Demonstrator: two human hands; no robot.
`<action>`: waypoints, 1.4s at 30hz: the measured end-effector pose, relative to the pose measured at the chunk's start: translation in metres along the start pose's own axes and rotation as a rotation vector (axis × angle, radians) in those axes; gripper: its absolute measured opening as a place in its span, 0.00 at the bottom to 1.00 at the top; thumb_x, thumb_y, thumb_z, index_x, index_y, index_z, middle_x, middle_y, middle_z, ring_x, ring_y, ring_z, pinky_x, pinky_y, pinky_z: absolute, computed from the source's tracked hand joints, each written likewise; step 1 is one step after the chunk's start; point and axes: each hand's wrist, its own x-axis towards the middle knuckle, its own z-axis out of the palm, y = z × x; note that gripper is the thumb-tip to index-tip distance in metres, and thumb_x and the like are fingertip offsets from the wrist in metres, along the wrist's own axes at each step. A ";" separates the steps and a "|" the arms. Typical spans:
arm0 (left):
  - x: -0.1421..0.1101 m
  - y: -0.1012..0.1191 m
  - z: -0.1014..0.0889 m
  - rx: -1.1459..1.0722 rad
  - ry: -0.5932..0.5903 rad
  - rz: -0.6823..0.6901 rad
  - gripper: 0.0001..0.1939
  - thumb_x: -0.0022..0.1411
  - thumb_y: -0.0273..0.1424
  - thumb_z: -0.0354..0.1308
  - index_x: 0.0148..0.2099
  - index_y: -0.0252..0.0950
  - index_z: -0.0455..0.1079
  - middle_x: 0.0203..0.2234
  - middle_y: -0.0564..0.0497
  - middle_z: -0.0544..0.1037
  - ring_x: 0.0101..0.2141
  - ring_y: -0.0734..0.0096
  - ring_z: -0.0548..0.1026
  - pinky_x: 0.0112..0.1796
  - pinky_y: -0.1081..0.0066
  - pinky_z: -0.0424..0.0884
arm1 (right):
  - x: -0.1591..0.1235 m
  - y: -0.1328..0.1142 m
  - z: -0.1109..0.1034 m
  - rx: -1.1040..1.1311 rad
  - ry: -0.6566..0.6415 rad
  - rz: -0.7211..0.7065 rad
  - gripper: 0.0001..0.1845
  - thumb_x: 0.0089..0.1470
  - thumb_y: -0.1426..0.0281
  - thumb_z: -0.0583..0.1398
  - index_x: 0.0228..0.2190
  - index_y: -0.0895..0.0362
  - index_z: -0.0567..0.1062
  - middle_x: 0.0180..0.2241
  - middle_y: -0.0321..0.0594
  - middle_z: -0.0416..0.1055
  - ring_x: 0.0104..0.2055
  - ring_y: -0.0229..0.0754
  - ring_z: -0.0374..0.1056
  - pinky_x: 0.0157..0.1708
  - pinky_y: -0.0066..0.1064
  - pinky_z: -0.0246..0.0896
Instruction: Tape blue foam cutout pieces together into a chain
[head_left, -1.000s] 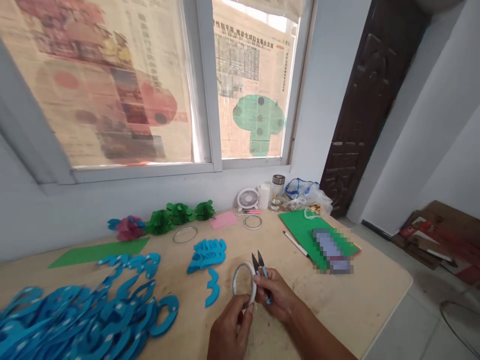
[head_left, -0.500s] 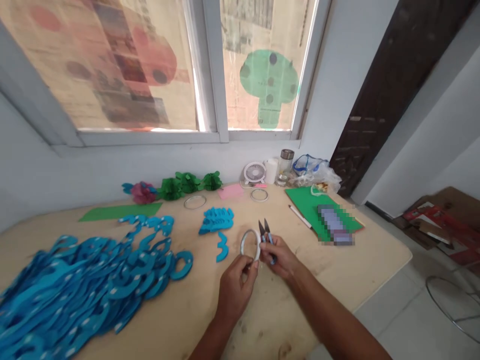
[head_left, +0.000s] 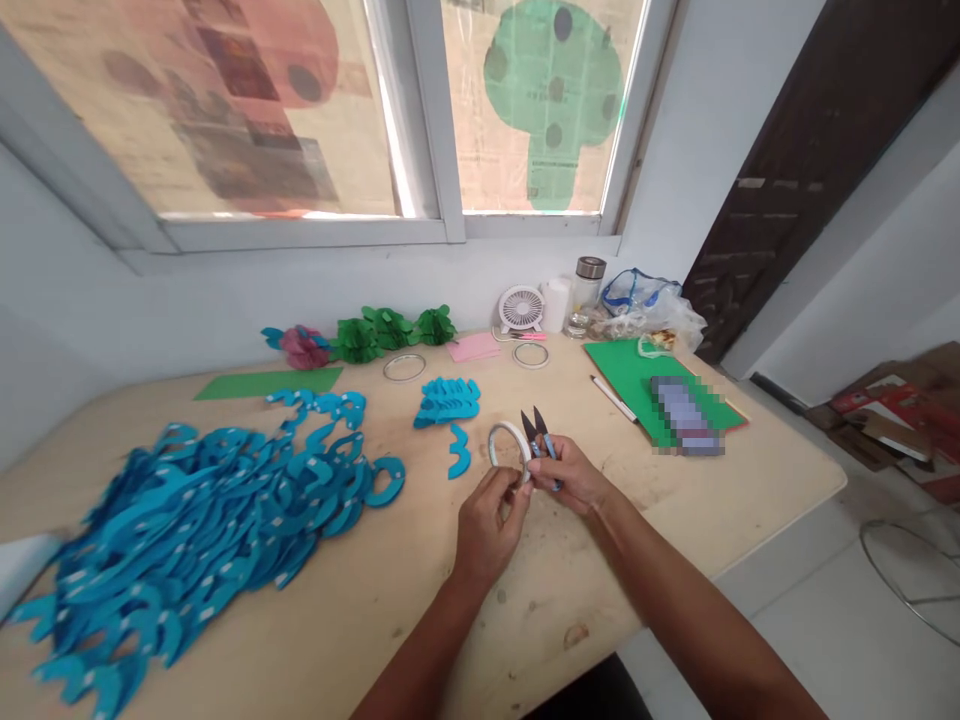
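Observation:
My left hand (head_left: 489, 522) is closed on the lower rim of a narrow white roll of tape (head_left: 520, 440), held upright above the table. Close against the roll's right side, my right hand (head_left: 576, 474) grips small thread snips (head_left: 529, 427), dark blades pointing up and apart. My right thumb and fingertip meet at the roll's edge; whether they pinch a tape end is too small to see. Just left of the roll lies a single wavy blue paper piece (head_left: 460, 453), with a neat row of blue pieces (head_left: 448, 405) behind it.
A large heap of blue paper cut-outs with white patches (head_left: 217, 510) covers the table's left. Along the wall stand green paper flowers (head_left: 390, 328), a small fan (head_left: 522, 309) and a glass bottle (head_left: 586, 298). A green board (head_left: 622, 365) with a blurred-out item lies right, beside a white pen (head_left: 613, 399).
The view has tilted down and shifted slightly left, so more of the table's front shows. Both hands keep their hold on the tape roll and snips, with little movement between them.

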 end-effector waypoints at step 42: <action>-0.002 -0.015 0.004 0.268 0.199 0.256 0.09 0.58 0.27 0.51 0.42 0.36 0.68 0.40 0.44 0.74 0.42 0.62 0.72 0.42 0.63 0.69 | 0.000 -0.012 -0.006 0.083 0.048 -0.020 0.23 0.43 0.61 0.65 0.16 0.57 0.57 0.11 0.25 0.50 0.15 0.27 0.42 0.17 0.23 0.38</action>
